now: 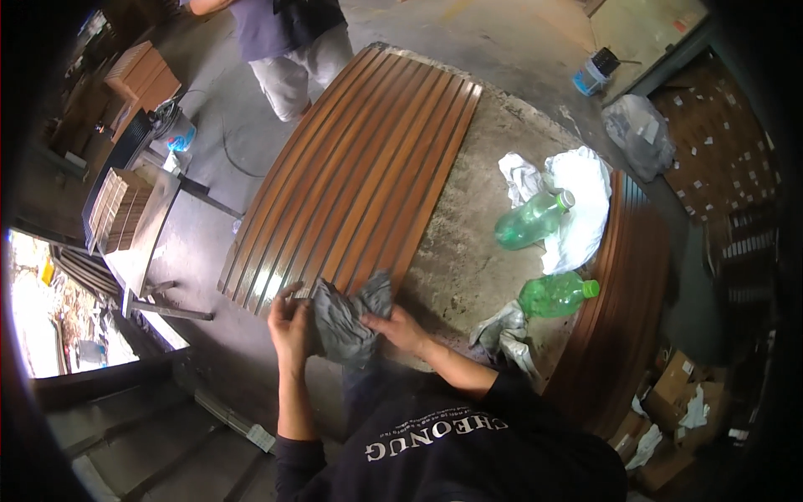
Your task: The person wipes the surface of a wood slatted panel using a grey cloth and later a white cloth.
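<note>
At the near end of the slatted brown panel [351, 167], the right hand [400, 332] is closed on a crumpled grey cloth [350, 322], thumb on top. The left hand [288, 335] is loosely curled beside the cloth, thumb and fingers parted; whether it pinches the fabric cannot be told. Having a hand at either side probably keeps the cloth bunched and steady. Right of the panel, a strip of mottled grey worktop [456, 222] gives the right arm sideways room. Beyond it lie two green bottles [531, 222] [559, 294], a white cloth [581, 201] and a crumpled rag [506, 330], likely kept off the panel yet within reach. Farther right, dark slats [623, 293] bound that room. Floor shows past the panel's left edge; near its far left corner stands another person [293, 50].
</note>
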The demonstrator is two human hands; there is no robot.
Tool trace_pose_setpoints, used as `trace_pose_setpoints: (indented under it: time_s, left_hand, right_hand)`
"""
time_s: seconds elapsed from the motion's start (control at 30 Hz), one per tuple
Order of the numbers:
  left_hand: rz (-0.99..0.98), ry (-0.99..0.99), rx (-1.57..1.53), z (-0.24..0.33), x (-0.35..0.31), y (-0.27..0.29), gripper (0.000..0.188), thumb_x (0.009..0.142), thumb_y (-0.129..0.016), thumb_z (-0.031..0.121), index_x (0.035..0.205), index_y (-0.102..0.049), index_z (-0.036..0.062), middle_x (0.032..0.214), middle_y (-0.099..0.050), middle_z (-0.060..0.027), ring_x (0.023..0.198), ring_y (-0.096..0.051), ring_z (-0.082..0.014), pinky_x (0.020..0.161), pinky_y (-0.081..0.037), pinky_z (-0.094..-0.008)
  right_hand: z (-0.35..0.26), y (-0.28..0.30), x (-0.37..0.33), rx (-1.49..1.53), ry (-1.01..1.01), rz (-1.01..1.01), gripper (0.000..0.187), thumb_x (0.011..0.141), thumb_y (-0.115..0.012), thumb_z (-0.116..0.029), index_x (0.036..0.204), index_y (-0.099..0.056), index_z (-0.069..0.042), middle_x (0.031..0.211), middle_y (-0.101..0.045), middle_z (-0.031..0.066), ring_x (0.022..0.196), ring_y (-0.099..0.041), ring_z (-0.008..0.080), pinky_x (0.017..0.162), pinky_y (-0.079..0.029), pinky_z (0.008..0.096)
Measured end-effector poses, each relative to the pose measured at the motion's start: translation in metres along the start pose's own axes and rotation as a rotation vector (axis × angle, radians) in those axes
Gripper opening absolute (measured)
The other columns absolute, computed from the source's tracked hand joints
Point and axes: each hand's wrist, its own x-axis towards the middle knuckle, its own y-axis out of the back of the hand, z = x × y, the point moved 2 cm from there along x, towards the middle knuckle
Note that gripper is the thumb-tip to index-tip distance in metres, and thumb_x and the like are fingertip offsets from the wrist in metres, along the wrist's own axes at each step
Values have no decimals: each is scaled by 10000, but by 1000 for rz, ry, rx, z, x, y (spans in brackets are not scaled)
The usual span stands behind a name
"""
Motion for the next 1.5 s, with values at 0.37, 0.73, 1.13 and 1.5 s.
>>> trace_pose_setpoints:
  time_s: [0.37,0.73,1.13,1.5]
  left_hand:
    - [-148,-214,493,-9,-32,-27,630,666,-635,56,1277,-510,143,1283,-431,-195,1162,-450,-391,938,-399,-424]
    - [-308,-367,1322,-42,-59,-58,616,649,-694,220,1247,-547,227,1223,-467,-151,1032,-464,-334,845,-375,-440]
    - [-378,-630,1277,-39,-29,-81,450,705,-622,217,1154,-618,195,1123,-539,-146,908,-521,-313,759,-403,-413]
    - [-352,-668,1231,-24,59,-153,350,697,-638,187,1046,-623,187,1007,-524,-111,895,-518,-289,745,-430,-404]
  right_hand:
    - [-37,12,13,208,-451,-252,514,922,-447,-445,1202,-528,-22,1165,-576,114,979,-588,183,885,-439,339]
    - [-47,158,131,-1244,218,897,512,890,-484,-212,1364,-294,-199,1424,-245,131,1344,-203,344,1042,-130,630]
    - [-42,160,125,-1205,240,922,521,871,-493,-174,1359,-312,-215,1407,-272,125,1340,-218,330,1041,-140,626]
    - [-40,145,137,-1198,320,909,481,879,-480,-180,1336,-345,-245,1397,-305,112,1329,-242,337,1038,-150,634]
